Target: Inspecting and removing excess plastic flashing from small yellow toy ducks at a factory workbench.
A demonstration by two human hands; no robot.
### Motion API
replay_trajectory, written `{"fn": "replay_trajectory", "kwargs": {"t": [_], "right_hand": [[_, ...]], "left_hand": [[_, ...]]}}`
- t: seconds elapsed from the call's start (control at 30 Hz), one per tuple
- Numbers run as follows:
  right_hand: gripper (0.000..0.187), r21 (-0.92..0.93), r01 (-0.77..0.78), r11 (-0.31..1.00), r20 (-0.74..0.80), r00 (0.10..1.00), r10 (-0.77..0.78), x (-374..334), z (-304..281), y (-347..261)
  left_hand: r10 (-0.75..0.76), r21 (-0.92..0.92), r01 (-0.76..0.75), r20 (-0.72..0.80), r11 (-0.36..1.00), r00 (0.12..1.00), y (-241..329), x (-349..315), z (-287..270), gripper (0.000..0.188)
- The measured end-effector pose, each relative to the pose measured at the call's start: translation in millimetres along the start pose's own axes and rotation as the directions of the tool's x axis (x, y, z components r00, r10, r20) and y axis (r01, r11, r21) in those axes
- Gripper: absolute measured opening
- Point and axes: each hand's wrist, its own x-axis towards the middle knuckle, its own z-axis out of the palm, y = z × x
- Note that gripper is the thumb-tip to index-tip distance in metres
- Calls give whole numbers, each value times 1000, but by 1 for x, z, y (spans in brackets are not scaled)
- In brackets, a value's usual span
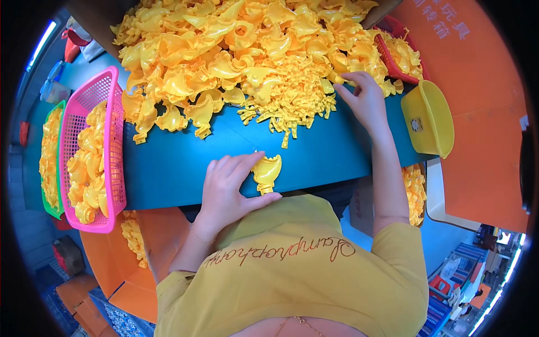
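My left hand [225, 185] grips a yellow plastic shell piece [268, 172] between thumb and fingers, near the front edge of the blue-green table [224, 146]. The piece is hollow, with a curved body and a narrow end toward me. Over the right side of the pile, my right hand [365, 104] has its thumb and forefinger apart, with nothing visible between them. Just left of it lies a heap of small yellow plastic parts [297, 92]. Larger yellow shell pieces [179, 78] are heaped behind and to the left.
A pink basket [116, 146] of yellow pieces stands at the left, beside a green one [56, 209]. On the right are a yellow bin [435, 121] and a red basket [393, 62] with yellow parts. Orange boxes [477, 146] stand beyond the right edge; more lie below left.
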Motion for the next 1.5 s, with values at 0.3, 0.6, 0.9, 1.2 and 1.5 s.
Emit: {"fn": "replay_trajectory", "kwargs": {"t": [0.3, 0.6, 0.9, 1.2, 1.5], "right_hand": [[32, -130, 297, 946, -105, 944, -311, 53, 4, -10], [22, -425, 232, 875, -196, 920, -339, 92, 38, -13], [28, -134, 494, 859, -48, 862, -504, -77, 1, -32], [23, 185, 192, 964, -28, 981, -191, -123, -2, -17], [23, 319, 132, 938, 243, 946, -216, -112, -3, -45]], "left_hand": [[15, -4, -15, 61, 1000, 998, -1, -1, -5, 83], [-20, -37, 21, 38, 999, 999, 1, 3, -2, 77], [-34, -33, 35, 42, 999, 999, 3, 5, -2, 77], [-58, -25, 59, 49, 998, 997, 2, 2, -3, 79], [-23, -32, 23, 1, 999, 1000, 2, 3, 0, 80]]}}
